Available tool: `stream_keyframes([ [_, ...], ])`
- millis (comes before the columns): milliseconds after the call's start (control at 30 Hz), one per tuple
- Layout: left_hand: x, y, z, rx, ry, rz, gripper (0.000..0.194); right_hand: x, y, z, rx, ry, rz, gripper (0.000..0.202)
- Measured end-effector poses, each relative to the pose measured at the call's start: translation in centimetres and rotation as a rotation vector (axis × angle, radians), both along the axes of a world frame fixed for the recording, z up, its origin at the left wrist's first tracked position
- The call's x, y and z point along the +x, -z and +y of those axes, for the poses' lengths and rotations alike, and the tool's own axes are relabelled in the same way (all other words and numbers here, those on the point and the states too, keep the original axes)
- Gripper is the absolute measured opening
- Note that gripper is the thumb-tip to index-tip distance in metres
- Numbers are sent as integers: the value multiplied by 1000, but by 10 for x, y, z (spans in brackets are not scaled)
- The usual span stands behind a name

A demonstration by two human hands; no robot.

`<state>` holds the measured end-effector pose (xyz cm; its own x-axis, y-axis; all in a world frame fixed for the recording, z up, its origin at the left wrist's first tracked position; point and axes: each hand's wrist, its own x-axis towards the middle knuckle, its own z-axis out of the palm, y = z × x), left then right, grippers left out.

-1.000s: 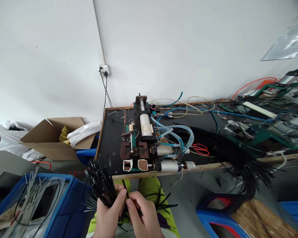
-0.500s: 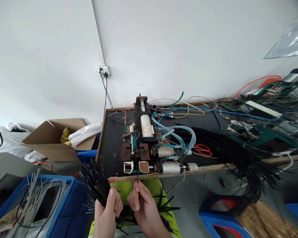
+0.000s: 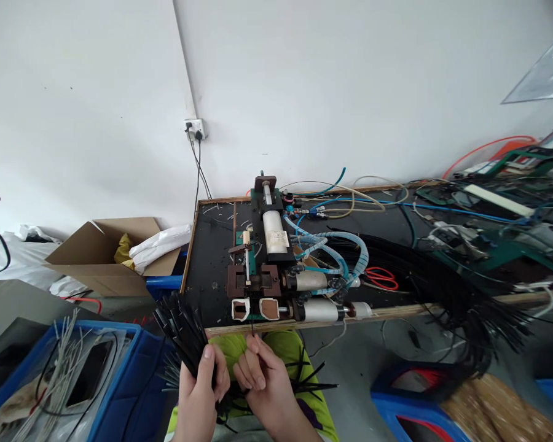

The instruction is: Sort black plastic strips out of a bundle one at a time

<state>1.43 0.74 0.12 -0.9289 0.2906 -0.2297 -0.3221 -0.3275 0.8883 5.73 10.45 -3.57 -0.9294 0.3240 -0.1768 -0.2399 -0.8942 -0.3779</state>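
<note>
My left hand (image 3: 203, 393) grips a bundle of black cable ties (image 3: 182, 331) that fans out up and to the left over my lap. My right hand (image 3: 262, 383) pinches a single black tie (image 3: 252, 328) between thumb and fingers, its tip pointing up at the front of the small pneumatic machine (image 3: 267, 270) on the black bench (image 3: 212, 258). Two white-rimmed openings (image 3: 253, 308) sit at the machine's front edge, just above my right hand.
A big heap of black ties (image 3: 442, 288) and red scissors (image 3: 380, 277) lie right of the machine. Blue hoses (image 3: 336, 252) loop off it. A blue bin with white ties (image 3: 59, 374) stands at lower left, a cardboard box (image 3: 110, 255) behind it, a blue crate (image 3: 419, 405) at lower right.
My right hand has drawn one tie out of the bundle and raised it toward the machine's front. The left hand kept its hold and the bundle shifted slightly.
</note>
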Motion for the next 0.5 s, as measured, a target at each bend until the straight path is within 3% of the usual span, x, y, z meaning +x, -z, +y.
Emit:
stream_keyframes([
  [200, 0, -2, 0, -27, -22, -18, 43, -2, 0, 1, -49, -19, 7, 33],
  [500, 0, 0, -2, -8, -7, -25, 43, -1, 2, 1, 130, 25, -76, 41],
])
